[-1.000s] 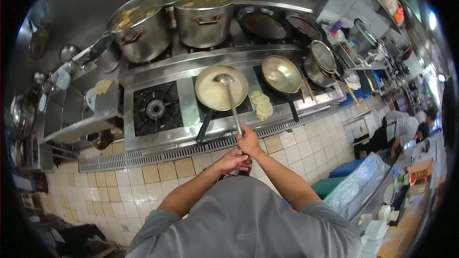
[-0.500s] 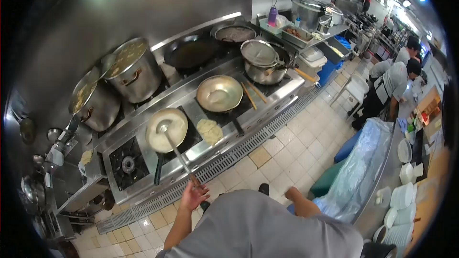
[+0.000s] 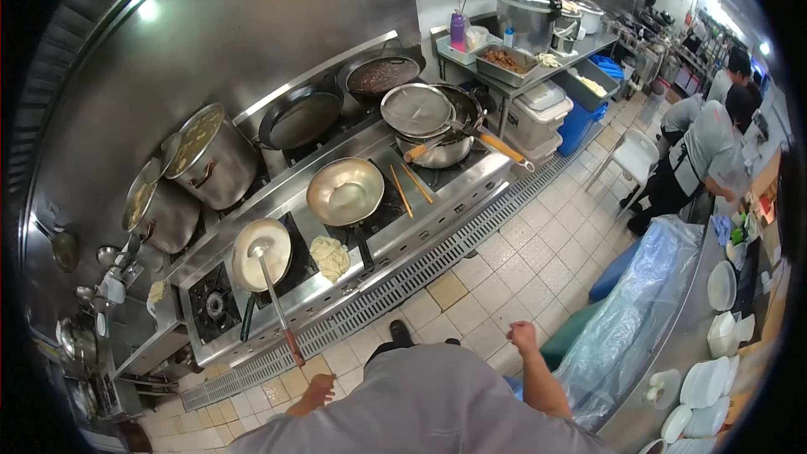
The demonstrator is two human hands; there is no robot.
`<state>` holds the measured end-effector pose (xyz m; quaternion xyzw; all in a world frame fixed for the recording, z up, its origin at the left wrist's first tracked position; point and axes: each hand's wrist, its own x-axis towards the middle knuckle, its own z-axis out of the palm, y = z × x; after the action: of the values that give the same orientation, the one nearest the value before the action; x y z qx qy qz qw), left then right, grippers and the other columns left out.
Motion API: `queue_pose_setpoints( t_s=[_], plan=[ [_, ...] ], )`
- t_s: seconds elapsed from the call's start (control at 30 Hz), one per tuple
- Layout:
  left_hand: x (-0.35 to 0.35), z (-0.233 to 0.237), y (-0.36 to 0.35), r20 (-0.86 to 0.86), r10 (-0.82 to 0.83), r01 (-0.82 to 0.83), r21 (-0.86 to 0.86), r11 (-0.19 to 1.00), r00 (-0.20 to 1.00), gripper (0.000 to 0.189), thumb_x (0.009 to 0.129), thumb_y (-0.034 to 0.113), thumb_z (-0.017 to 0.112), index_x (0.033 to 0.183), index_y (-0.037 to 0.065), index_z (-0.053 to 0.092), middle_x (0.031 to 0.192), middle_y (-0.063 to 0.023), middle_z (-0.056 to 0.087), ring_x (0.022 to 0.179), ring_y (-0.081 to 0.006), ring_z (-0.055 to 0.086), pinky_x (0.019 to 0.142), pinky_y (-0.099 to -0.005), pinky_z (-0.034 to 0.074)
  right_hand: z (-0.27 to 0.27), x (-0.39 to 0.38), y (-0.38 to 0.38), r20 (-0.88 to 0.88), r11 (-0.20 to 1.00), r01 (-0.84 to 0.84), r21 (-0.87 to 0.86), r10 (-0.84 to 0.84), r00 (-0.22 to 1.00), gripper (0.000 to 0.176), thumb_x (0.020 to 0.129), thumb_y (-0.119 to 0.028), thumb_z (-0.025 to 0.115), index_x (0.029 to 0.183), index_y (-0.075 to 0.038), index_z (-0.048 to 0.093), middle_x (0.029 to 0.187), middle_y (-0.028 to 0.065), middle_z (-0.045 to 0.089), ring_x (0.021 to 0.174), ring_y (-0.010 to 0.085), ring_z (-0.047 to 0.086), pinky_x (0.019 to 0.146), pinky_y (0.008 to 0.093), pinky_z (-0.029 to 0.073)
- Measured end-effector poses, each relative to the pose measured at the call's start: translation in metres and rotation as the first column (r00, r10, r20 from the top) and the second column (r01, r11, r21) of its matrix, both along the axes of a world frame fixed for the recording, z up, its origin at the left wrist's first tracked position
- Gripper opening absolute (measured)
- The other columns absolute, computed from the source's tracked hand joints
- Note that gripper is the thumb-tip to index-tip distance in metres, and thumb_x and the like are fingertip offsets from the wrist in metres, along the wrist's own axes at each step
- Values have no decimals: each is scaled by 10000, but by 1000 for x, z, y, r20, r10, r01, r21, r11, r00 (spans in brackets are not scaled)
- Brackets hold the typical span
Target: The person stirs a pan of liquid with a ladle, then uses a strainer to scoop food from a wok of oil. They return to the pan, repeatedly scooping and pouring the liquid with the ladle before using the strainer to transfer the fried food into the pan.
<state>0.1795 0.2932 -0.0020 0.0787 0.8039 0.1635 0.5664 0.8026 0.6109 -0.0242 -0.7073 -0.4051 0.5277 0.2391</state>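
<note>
My left hand point(image 3: 317, 392) hangs low in front of me, just below the end of the ladle's brown handle and apart from it. Its fingers look loosely apart, with nothing in them. The ladle point(image 3: 276, 307) rests with its bowl in whitish liquid in a frying pan point(image 3: 279, 242), its handle sticking out over the stove's front edge. My right hand point(image 3: 522, 335) is over the floor to the right, fingers curled in, no object visible in it. A second pan point(image 3: 345, 192) stands behind, with a crumpled cloth point(image 3: 329, 258) between the two pans.
Two large stockpots point(image 3: 212, 159) stand at the back left of the stove. A strainer point(image 3: 417, 110) lies over a pot at the right, near chopsticks point(image 3: 401, 191). Plastic-covered bins point(image 3: 632, 303) and a counter with white dishes point(image 3: 704, 382) line my right. A co-worker point(image 3: 698, 147) bends beyond a white chair point(image 3: 629, 158).
The view has swung right. My left hand has dropped back from the ladle's handle end, and my right hand has come forward into fuller view. The ladle stays in the pan.
</note>
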Motion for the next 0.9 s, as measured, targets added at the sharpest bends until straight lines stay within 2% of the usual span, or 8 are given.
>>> queue_pose_setpoints(
  t_s=[0.03, 0.07, 0.13, 0.27, 0.4, 0.6, 0.7, 0.9],
  plan=[
    [1, -15, 10, -31, -527, 523, -81, 848, 849, 553, 954, 467, 608, 1346, 85, 530, 1185, -123, 612, 1011, -323, 652, 788, -495, 526, -4, -18, 9, 66, 991, -116, 65, 112, 992, 297, 865, -143, 658, 1113, 18, 678, 798, 145, 720, 681, 233, 694, 585, 355, 535],
    [6, -21, 24, -28, -530, 527, -75, 847, 847, 553, 954, 467, 608, 1346, 85, 530, 1185, -123, 612, 1011, -323, 652, 788, -495, 526, -8, -33, 15, 145, 965, -234, 121, 216, 966, 332, 867, -170, 668, 1141, 16, 675, 810, 151, 729, 716, 244, 703, 638, 356, 553],
    [23, -36, 47, -477, -874, 995, 40, 87, 96, 436, 957, 378, 627, 1285, 91, 595, 1108, -76, 639, 992, -271, 668, 740, -500, 533, 39, -70, 18, 371, 884, -460, 80, 402, 837, 421, 857, -240, 704, 1216, -23, 666, 927, 135, 747, 836, 272, 706, 776, 367, 555],
    [86, -10, 159, -63, -843, 842, 127, 523, 534, 436, 921, 213, 657, 1328, 84, 571, 1082, -108, 658, 944, -244, 689, 676, -464, 598, 83, -69, 17, 58, 583, -798, 154, 801, 596, 393, 898, -378, 612, 1032, -30, 739, 1020, 179, 723, 979, 370, 680, 846, 461, 534],
    [121, -7, 247, -110, -656, 664, 192, 723, 747, 324, 974, 166, 545, 1266, 63, 639, 1120, -115, 689, 986, -246, 702, 735, -430, 610, 177, -22, 34, -54, 535, -818, 213, 842, 537, 449, 902, -429, 604, 1083, -35, 719, 1030, 195, 714, 987, 374, 676, 854, 458, 532],
    [121, -53, 342, -39, -754, 743, 209, 636, 656, 321, 964, 172, 552, 1251, 65, 647, 1114, -123, 695, 995, -253, 701, 754, -430, 604, 110, -25, 193, 543, 514, -816, -263, 778, 316, 492, 916, -454, 593, 1156, -34, 682, 1039, 234, 693, 989, 395, 668, 861, 456, 529],
    [113, -63, 366, -32, -740, 730, 201, 653, 672, 319, 959, 174, 555, 1243, 66, 651, 1112, -127, 698, 1000, -256, 700, 764, -431, 601, 208, -57, 269, 351, 837, -246, 488, 69, 934, 264, 958, -228, 595, 1073, -9, 686, 840, 129, 689, 802, 240, 661, 779, 355, 528],
    [88, -59, 380, -11, -674, 666, 166, 727, 739, 315, 948, 179, 562, 1227, 68, 659, 1107, -136, 704, 1009, -263, 699, 783, -431, 596, 296, -95, 429, 481, 436, -370, 821, -177, 859, 487, 898, -223, 695, 1301, 18, 568, 1116, 191, 689, 959, 289, 672, 867, 373, 522]
  ],
)
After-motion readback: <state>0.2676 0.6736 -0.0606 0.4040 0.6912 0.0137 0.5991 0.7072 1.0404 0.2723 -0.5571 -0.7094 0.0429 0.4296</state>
